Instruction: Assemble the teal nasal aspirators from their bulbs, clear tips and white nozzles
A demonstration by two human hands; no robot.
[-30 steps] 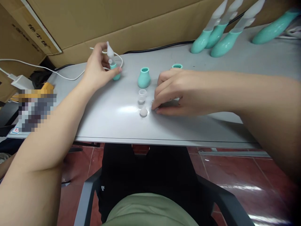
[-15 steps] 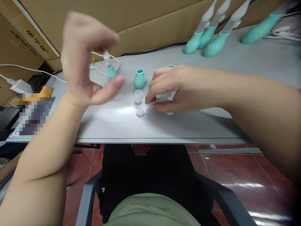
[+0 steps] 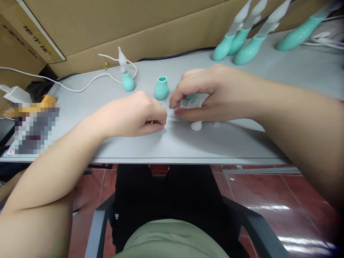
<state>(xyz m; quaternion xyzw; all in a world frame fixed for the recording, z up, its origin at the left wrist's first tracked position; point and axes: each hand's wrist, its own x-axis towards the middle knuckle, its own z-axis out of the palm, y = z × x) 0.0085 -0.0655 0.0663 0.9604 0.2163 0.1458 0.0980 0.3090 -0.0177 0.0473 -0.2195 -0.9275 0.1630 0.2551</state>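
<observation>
My left hand (image 3: 143, 115) is low over the table with thumb and fingers pinched together; whatever it holds is hidden. Beside it, my right hand (image 3: 197, 95) pinches a small whitish part (image 3: 172, 115) between thumb and fingertips. An open teal rubber bulb (image 3: 161, 89) stands just behind my left hand. Another teal bulb (image 3: 192, 96) is mostly covered by my right hand, with a clear plastic cup-like piece (image 3: 193, 103) in front of it. A white soft tip (image 3: 196, 125) lies below my right hand. The rim of a second clear piece (image 3: 162, 104) peeks over my left fingers.
A small teal nasal aspirator (image 3: 128, 81) with a white tip stands back left by a white cable (image 3: 91, 79). Larger teal aspirators (image 3: 223, 47) stand at the back right, before a cardboard wall (image 3: 166, 28). The table's front edge (image 3: 188, 160) runs close to my lap.
My left hand has come down from above the table, right and toward me, and its fingers have closed in a pinch. My right hand has shifted slightly, uncovering the white tip below it.
</observation>
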